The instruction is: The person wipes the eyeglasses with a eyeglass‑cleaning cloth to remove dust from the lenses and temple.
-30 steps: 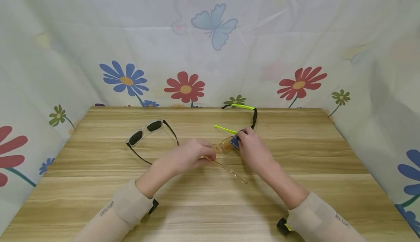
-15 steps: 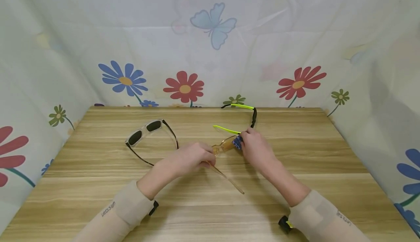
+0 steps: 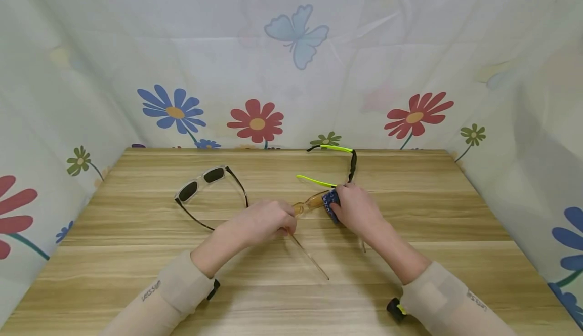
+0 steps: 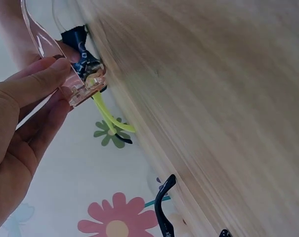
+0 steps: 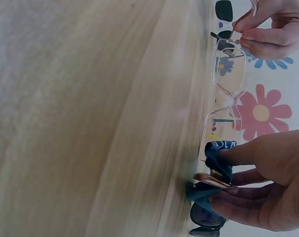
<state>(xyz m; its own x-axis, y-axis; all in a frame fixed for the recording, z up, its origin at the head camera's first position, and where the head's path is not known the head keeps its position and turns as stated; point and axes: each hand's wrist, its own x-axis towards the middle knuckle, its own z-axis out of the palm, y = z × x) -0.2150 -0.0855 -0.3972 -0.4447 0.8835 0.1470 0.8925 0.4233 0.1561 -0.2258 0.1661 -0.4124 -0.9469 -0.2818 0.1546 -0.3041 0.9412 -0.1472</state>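
A pair of eyeglasses with a clear amber frame is held just over the table between both hands. My left hand pinches it at the left hinge end, and one temple points back toward me. A dark blue cloth with white lettering is in my right hand, folded over the right end of the frame. In the right wrist view, the cloth lies between thumb and fingers, and both lens openings show beside it. The right temple is mostly hidden behind my right hand.
Sunglasses with a pale frame and dark lenses lie unfolded at the left of the wooden table. Neon yellow and black glasses lie at the back, right behind my right hand. A flowered curtain closes off the back and sides.
The amber eyeglasses have turned, so the near temple's tip has swung toward me and leftward. My right hand has come slightly nearer, and more of the cloth shows over the lens.
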